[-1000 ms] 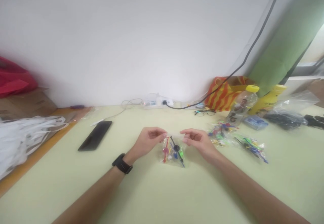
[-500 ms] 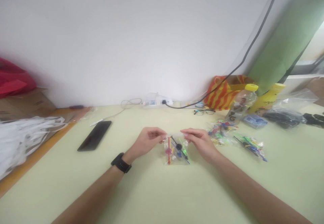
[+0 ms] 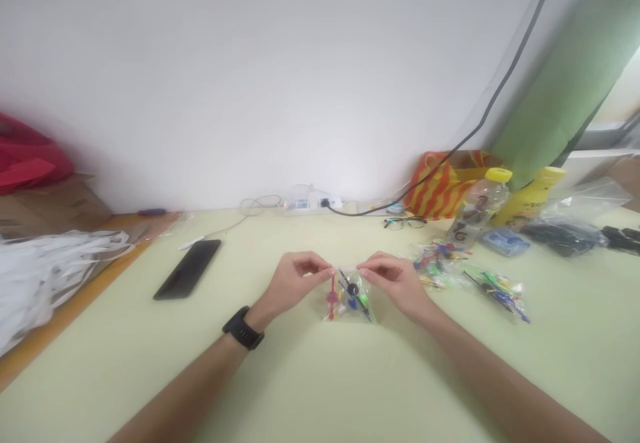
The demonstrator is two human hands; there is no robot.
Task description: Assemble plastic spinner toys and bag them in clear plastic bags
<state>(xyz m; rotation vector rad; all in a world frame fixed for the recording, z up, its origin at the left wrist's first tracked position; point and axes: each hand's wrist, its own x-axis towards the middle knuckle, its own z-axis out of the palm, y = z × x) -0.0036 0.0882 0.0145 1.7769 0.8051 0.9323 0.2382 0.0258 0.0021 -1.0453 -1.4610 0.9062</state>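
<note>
Clear plastic wraps a small flat bag of bright plastic pieces, which lies between my hands, just my side of the fingertips, above the pale green tabletop. Its outline looks nearly square; inside, a red rod points towards me. My left hand pinches the far left corner, my right hand the far right, both equally near. I count one bag held, at least two similar filled bags beyond my right hand, one black rectangular phone.
</note>
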